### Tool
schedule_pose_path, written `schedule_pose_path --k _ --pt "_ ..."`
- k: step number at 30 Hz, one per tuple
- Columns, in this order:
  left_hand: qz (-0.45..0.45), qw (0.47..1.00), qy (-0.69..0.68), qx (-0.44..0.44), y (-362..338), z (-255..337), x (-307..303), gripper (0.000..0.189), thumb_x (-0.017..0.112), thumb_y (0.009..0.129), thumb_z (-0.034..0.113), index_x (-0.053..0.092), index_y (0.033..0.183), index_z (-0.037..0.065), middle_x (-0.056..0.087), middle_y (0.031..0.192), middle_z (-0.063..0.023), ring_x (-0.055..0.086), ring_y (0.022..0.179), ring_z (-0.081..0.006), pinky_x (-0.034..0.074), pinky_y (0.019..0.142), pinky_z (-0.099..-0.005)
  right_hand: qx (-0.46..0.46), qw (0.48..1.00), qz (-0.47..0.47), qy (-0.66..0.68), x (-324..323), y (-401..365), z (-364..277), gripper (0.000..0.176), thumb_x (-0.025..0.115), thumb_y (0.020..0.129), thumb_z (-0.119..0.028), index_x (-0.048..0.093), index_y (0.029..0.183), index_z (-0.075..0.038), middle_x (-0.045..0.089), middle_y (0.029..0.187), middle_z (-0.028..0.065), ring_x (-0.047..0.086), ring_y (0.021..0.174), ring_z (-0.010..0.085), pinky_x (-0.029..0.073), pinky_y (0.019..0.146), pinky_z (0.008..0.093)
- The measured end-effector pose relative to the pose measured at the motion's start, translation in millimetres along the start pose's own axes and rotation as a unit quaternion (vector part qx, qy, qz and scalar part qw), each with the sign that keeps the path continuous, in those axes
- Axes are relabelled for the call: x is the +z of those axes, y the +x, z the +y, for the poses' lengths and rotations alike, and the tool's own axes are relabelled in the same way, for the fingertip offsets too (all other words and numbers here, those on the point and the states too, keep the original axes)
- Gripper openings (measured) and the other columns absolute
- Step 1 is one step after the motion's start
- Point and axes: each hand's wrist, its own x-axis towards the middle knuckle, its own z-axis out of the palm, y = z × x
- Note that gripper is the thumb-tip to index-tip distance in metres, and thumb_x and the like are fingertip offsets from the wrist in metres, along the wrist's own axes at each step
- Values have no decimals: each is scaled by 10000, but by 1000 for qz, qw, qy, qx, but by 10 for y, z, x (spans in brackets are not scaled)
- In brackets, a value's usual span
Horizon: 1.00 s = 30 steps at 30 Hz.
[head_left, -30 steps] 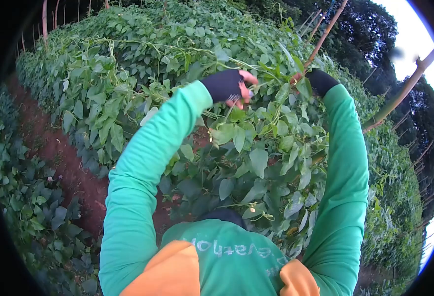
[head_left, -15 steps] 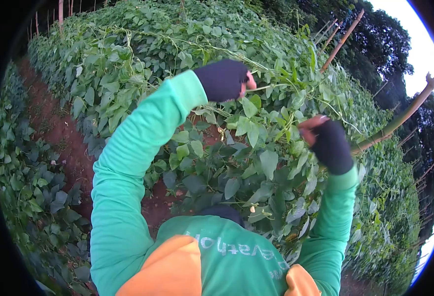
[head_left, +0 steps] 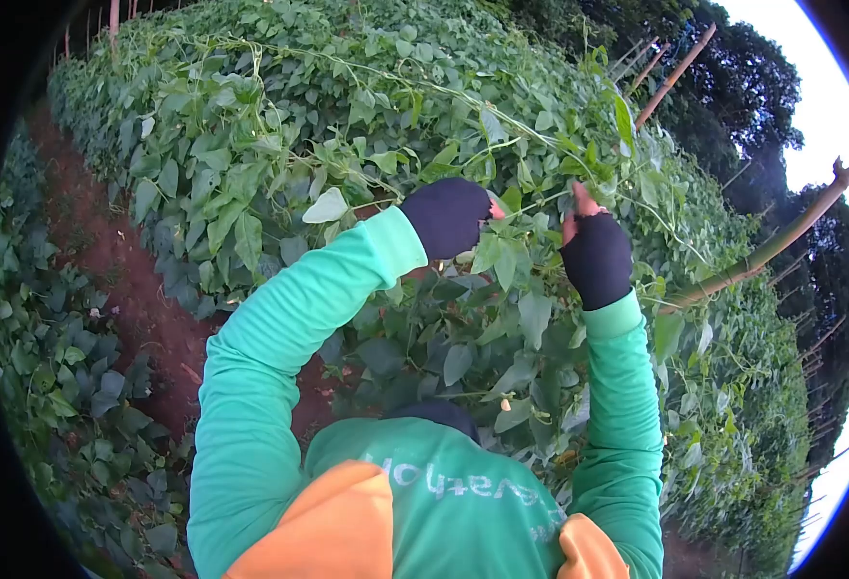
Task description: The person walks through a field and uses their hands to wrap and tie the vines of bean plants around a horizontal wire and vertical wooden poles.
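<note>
Left hand [head_left: 448, 220]: in a black fingerless glove, its back to the camera, fingers curled inward. The grip looks nearly closed, but the glove hides most of the fingers, so firm hold cannot be confirmed.

Right hand [head_left: 596, 253]: gloved alike, raised, with forefinger and thumb bare and slightly parted. Whether this grip pinches anything cannot be told.

A thin green stem [head_left: 532, 205] runs between the two hands, reaching the fingertips at each end. It lies above the broad leaves [head_left: 535, 318] and below a long twined vine [head_left: 458, 95] that slopes down to the right across the plants.

A pale leaf [head_left: 326, 206] stands just beside the left wrist. Both forearms are in green sleeves [head_left: 279, 318]; the matching shirt [head_left: 463, 511] carries white lettering, seen inverted, and orange cloth [head_left: 323, 531] lies at the shoulders.

To the right, a thick pole [head_left: 781, 243] rises at a slant; a thinner stake [head_left: 677, 75] leans farther back. To the left, a strip of reddish soil [head_left: 149, 328] separates the planted rows. Dark trees [head_left: 748, 111] stand behind, with bright sky [head_left: 820, 58] at upper right.
</note>
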Motion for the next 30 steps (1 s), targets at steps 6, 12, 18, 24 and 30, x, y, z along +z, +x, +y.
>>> schedule_pose_path --k 6,12,18,24,30 --pt "-56 998 -18 -22 -73 30 -12 312 543 731 76 661 1019 104 623 971 -121 576 941 -290 456 831 -386 92 993 -71 -26 -51 144 -43 457 546 848 -196 468 1260 -16 616 763 163 604 666 334 469 583 429" --pt "-58 996 -50 -39 -137 158 -131 310 540 734 83 665 1015 121 629 943 -107 583 913 -291 462 809 -387 145 982 -119 -25 11 224 -51 478 533 851 -252 454 1259 -15 643 838 159 631 741 318 482 634 437" --pt "8 999 15 27 -206 162 -114 298 533 731 75 654 1000 115 633 930 -95 600 857 -293 480 750 -391 107 979 -135 110 67 187 208 402 590 807 -244 512 1184 -129 641 826 130 630 766 302 491 672 405" --pt "65 981 74 167 -270 481 -129 358 549 719 18 608 1068 76 585 880 -118 573 811 -318 462 704 -410 162 962 -143 167 -62 173 164 510 602 787 -235 475 1268 -122 632 832 135 624 791 314 490 700 395" --pt "1 977 128 169 -266 707 -91 333 549 724 21 615 1043 92 590 893 -112 577 828 -312 467 712 -403 86 983 -165 4 16 235 194 514 578 763 -183 478 1250 -52 635 806 176 622 761 348 490 677 409"
